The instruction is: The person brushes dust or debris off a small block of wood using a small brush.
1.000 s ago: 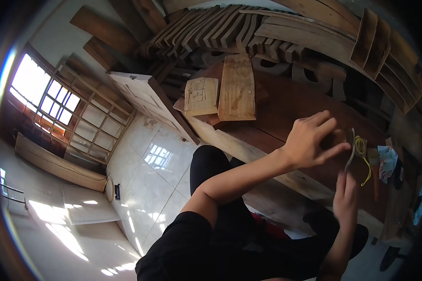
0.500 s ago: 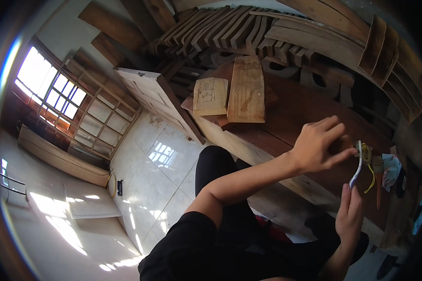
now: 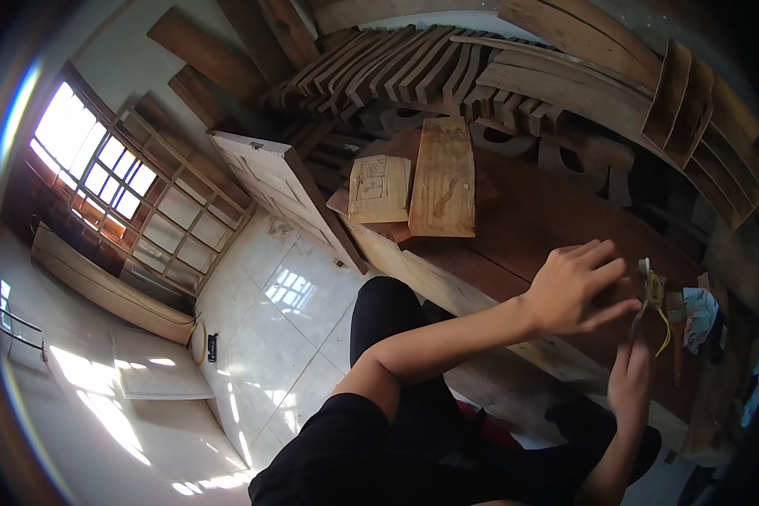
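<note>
In my right hand (image 3: 631, 375) is a white toothbrush (image 3: 645, 266), gripped by the handle with its head pointing up. My left hand (image 3: 584, 288) is just left of the brush. Its fingers are bent but apart, its thumb reaches the brush's neck, and nothing shows in its grasp; I cannot tell if the thumb touches. Behind the brush lies a yellow cord (image 3: 664, 331) on the brown bench (image 3: 523, 244). Farther left on the bench are a pale wood block (image 3: 379, 190) with a pencilled drawing and a longer plain wood block (image 3: 443, 177).
To the right of the cord lie an orange-handled tool (image 3: 678, 358) and a crumpled blue-white wrapper (image 3: 700, 319). Curved wooden pieces (image 3: 413, 67) are stacked behind the bench. A panelled door (image 3: 282, 190) leans at its left end, above the tiled floor (image 3: 299, 312).
The bench and blocks sit slightly lower in view. The toothbrush head has turned, so its bristles no longer show clearly, and my left thumb has moved from beside the bristles to the neck.
</note>
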Tool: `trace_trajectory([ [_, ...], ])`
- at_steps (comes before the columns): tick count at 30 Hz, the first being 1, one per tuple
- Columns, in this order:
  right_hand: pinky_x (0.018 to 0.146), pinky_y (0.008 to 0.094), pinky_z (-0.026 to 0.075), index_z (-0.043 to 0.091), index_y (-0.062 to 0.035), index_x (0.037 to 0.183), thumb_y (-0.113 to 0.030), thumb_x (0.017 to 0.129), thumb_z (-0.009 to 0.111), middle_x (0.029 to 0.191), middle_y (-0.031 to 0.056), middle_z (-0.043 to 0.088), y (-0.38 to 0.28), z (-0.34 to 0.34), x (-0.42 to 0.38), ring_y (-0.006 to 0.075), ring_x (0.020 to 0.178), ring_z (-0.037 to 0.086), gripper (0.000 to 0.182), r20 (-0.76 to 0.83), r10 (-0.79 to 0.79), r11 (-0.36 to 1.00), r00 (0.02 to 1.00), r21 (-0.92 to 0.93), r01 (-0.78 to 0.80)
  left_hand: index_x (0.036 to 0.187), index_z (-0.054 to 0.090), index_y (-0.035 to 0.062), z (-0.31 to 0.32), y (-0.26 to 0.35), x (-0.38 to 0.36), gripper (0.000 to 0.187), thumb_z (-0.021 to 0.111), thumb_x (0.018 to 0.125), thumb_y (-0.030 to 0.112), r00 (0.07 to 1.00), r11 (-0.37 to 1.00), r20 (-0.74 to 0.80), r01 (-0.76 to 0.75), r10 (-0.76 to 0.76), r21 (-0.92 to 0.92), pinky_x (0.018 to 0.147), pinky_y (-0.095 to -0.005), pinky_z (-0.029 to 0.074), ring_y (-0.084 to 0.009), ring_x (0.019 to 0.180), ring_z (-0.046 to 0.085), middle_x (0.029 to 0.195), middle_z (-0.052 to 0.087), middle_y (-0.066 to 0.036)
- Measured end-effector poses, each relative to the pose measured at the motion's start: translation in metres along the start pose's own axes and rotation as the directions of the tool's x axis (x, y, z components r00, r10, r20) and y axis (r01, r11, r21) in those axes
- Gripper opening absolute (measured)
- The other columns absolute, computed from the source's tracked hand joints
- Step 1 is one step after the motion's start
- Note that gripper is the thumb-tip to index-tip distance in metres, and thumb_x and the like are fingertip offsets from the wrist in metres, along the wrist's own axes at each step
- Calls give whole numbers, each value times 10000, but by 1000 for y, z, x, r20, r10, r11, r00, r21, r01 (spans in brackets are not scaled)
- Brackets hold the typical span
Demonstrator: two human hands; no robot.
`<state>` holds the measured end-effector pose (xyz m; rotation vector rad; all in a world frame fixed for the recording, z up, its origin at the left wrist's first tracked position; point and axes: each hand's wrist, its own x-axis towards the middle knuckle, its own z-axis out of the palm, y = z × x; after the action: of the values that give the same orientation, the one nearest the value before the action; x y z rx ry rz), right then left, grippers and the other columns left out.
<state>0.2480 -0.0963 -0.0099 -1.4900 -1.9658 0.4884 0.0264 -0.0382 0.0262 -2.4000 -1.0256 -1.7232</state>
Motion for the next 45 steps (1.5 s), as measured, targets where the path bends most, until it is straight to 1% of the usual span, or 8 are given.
trace_trajectory([
  [2,815,540,505,646,59,1188,-279,1137,440,950,346,643,-47,-20,-11,573,978,611,399,157,64,995,986,67,-75,978,670,60,-2,0,-1,414,854,865,413,1000,1000,14,19,-19,9,589,-409,495,-306,727,637,864,559,-100],
  [5,751,549,477,642,46,1126,-271,1134,454,882,339,621,13,11,-4,565,907,614,368,2,-5,996,1000,-90,5,1014,695,55,-6,-4,3,420,852,867,415,999,999,19,41,-41,8,593,-408,501,-307,725,638,863,569,-102],
  [11,781,566,477,618,56,1065,-289,1133,457,982,345,652,-49,-21,-14,550,957,631,387,172,30,993,985,110,-50,1031,712,47,-4,-2,2,429,862,856,409,999,999,-6,32,-32,-37,579,-421,491,-322,698,626,840,565,-106],
  [15,746,587,449,597,40,991,-267,1124,487,883,329,644,13,9,13,563,919,621,352,20,25,999,999,29,-25,953,678,52,-8,0,-1,415,874,845,402,998,998,22,51,-50,-22,574,-424,488,-327,694,625,834,562,-109],
  [35,709,570,467,629,21,1008,-310,1107,519,859,313,648,-51,-30,-1,530,860,647,362,166,98,995,981,-35,-94,1056,742,37,-8,-1,7,416,928,799,308,997,998,69,40,-37,-38,606,-358,547,-275,715,694,873,671,-96],
  [36,660,610,482,625,-11,894,-267,1080,569,707,279,643,-54,-24,-10,530,729,656,321,82,-56,998,995,25,54,1058,742,37,-8,0,6,419,930,798,306,996,999,83,40,-37,-33,609,-353,549,-276,716,695,878,675,-95],
  [41,654,572,459,593,0,907,-256,1095,559,784,293,635,4,7,7,531,764,639,320,-30,-25,989,999,-146,20,1072,733,16,-10,-1,8,427,933,800,280,994,997,76,79,-76,-28,656,-345,577,-291,767,729,937,715,-112],
  [45,676,603,520,628,-36,903,-287,1082,558,734,271,675,-61,-26,-16,506,728,677,316,92,-37,999,995,15,36,1073,730,-4,-13,-5,12,420,930,807,254,993,995,89,87,-83,-43,692,-351,592,-288,812,752,967,733,-127],
])
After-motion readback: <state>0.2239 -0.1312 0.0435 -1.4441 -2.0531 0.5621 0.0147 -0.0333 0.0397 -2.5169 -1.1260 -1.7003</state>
